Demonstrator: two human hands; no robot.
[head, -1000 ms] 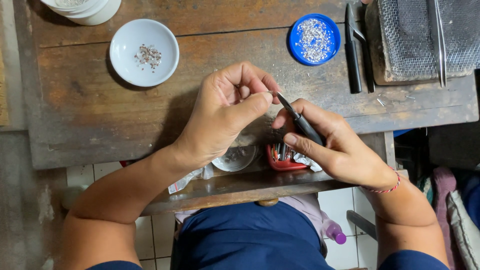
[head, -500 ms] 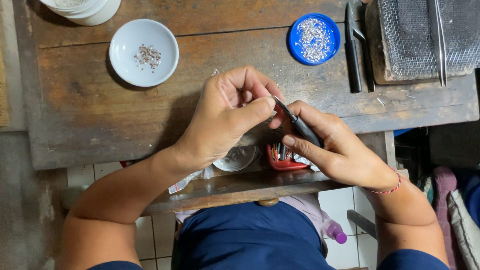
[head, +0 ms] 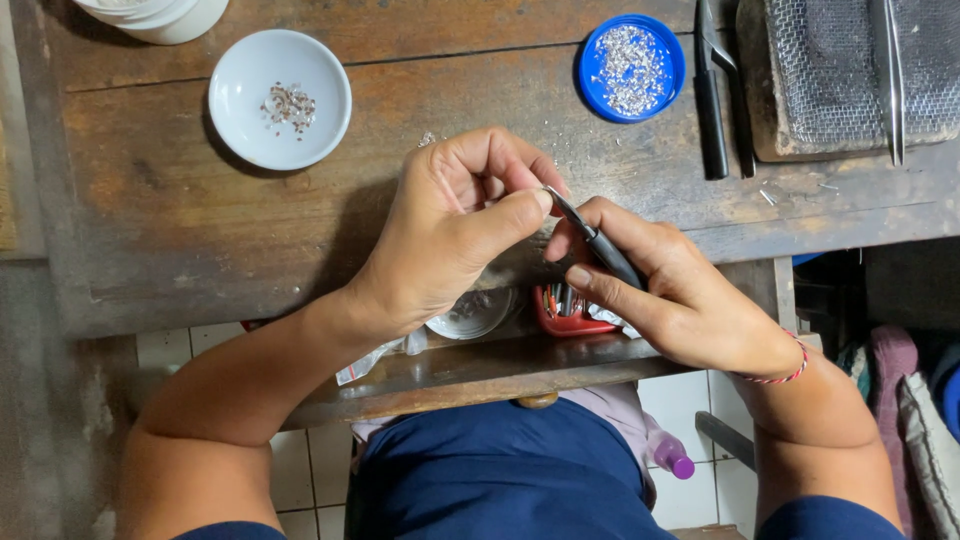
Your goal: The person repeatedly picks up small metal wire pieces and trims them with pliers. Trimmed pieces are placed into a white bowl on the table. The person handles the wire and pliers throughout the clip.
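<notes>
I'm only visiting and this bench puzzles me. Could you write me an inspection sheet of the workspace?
Surface: worn wooden bench, scratched and stained.
Job's things: dark-handled tool in the right hand; its tip meets the left hand fingertips; any piece held there is too small to tell.
Clutter: white dish with small bits; blue lid of silvery bits; black pliers; wire mesh with tweezers; red tray; small bowl.
Grippers: both hands pinched shut, close together over the bench edge.
Cables: nothing seen.
Surroundings: tiled floor; cloth at right.
</notes>
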